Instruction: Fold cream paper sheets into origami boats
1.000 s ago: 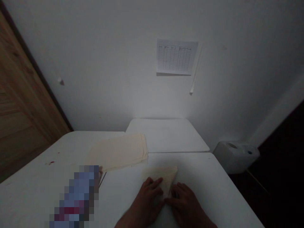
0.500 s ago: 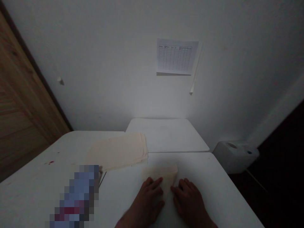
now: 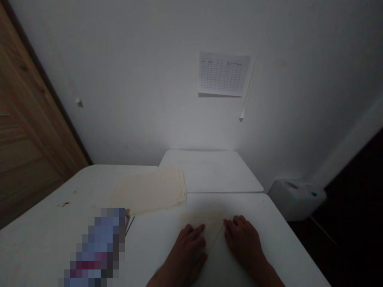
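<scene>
On the surface (image 3: 149, 247), pressing a small folded cloth (image 3: 206, 223) with open left hand (image 3: 187, 251), flat right hand (image 3: 243, 243) at its edge; probably only creasing left, folded stack (image 3: 149, 191) just beyond.

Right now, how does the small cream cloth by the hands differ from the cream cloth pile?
The small cream cloth is a rough triangle; the cream cloth pile is a larger, layered rectangle. The left hand rests on the small cloth; no hand touches the pile. Both lie on the white table.
</scene>
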The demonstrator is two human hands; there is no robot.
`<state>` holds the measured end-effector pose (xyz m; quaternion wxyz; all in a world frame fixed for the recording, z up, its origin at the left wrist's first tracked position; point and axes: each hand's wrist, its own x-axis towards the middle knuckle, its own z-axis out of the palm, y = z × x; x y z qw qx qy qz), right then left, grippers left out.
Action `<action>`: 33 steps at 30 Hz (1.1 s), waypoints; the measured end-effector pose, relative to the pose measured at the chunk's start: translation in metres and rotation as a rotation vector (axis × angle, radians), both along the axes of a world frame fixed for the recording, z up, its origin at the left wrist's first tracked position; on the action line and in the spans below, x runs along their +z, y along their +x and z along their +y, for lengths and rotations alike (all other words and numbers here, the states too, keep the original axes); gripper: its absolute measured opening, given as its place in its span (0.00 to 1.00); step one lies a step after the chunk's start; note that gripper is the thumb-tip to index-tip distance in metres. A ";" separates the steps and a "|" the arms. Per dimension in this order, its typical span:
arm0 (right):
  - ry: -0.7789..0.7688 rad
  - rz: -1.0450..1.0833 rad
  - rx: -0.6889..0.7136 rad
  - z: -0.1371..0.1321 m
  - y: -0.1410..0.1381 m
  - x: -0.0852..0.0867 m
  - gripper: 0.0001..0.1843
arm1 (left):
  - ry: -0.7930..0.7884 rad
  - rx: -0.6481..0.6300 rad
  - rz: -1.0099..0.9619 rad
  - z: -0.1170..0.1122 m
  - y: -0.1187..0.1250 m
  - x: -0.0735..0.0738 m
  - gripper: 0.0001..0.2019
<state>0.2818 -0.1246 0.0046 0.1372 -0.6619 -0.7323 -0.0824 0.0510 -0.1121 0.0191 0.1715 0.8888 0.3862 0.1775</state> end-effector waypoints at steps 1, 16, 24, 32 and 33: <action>0.011 -0.002 -0.003 0.000 -0.001 -0.001 0.12 | 0.007 -0.002 0.013 0.000 0.000 -0.001 0.11; -0.124 0.034 0.211 -0.012 -0.036 -0.001 0.34 | 0.056 -0.036 0.069 0.000 0.004 -0.005 0.16; -0.070 0.006 0.049 -0.018 -0.015 -0.008 0.28 | 0.062 -0.023 0.063 -0.001 0.005 -0.001 0.11; -0.039 0.020 0.031 -0.016 -0.006 -0.006 0.24 | 0.067 -0.011 0.022 0.000 0.006 0.003 0.08; -0.044 0.027 0.061 -0.018 -0.009 -0.006 0.25 | 0.070 -0.010 0.015 0.000 0.006 0.002 0.08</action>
